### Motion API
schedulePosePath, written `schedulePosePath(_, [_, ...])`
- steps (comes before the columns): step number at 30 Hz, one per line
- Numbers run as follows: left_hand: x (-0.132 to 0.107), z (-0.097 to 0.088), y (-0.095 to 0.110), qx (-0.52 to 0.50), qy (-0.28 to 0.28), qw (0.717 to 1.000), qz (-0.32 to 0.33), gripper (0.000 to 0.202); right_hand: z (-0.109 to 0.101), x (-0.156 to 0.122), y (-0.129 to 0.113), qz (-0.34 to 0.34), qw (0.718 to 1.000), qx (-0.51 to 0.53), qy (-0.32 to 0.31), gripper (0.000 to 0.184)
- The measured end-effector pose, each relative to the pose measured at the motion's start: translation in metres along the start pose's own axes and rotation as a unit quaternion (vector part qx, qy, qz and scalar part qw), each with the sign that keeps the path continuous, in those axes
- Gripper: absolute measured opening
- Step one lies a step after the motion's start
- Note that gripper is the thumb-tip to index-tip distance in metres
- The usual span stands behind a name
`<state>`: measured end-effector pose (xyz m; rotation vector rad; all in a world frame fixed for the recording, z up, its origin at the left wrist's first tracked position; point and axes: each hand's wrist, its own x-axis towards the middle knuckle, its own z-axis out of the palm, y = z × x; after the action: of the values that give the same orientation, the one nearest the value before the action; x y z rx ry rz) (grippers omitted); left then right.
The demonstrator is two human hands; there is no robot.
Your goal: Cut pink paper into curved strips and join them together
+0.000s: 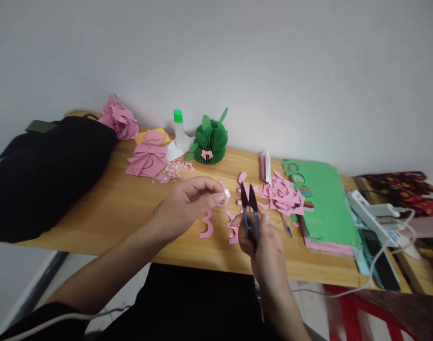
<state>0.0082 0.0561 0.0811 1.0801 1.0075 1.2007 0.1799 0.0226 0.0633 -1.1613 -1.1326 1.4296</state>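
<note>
My left hand (190, 201) hovers over the wooden table (106, 208) with its fingertips pinched on a small white scrap (227, 193) beside a pink paper piece. My right hand (262, 246) grips black thread snips (250, 210), blades pointing up and apart. Curved pink paper cut-outs (207, 226) lie on the table between and just below both hands. A pile of pink offcuts (283, 194) sits just right of the snips.
A green paper honeycomb fruit (211, 139) and a green-capped glue bottle (179, 128) stand at the back. Pink sheets (148, 158) lie left of them. A black bag (42, 166) fills the left end. Green card (325, 199), a white power strip (374, 215) and a phone (380, 258) lie right.
</note>
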Motion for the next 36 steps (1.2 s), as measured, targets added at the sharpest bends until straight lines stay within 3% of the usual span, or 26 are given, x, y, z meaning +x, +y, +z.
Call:
schedulePosePath(6, [0.0023,-0.0019,-0.0043,-0.058,-0.017,0.998,0.002,0.015,0.0027,-0.0043,0.0097,0.017,0.999,0.018,-0.025,0.048])
schedulePosePath(21, [0.0033,0.002,-0.0007,-0.038,0.002,0.999,-0.023,0.011,0.0022,-0.003,0.0118,0.011,1.0,-0.02,-0.011,0.045])
schedulePosePath(36, [0.0043,0.0049,-0.0014,-0.049,0.009,0.999,0.008,0.008,0.0062,0.0006,0.0104,0.039,0.999,0.007,0.002,0.048])
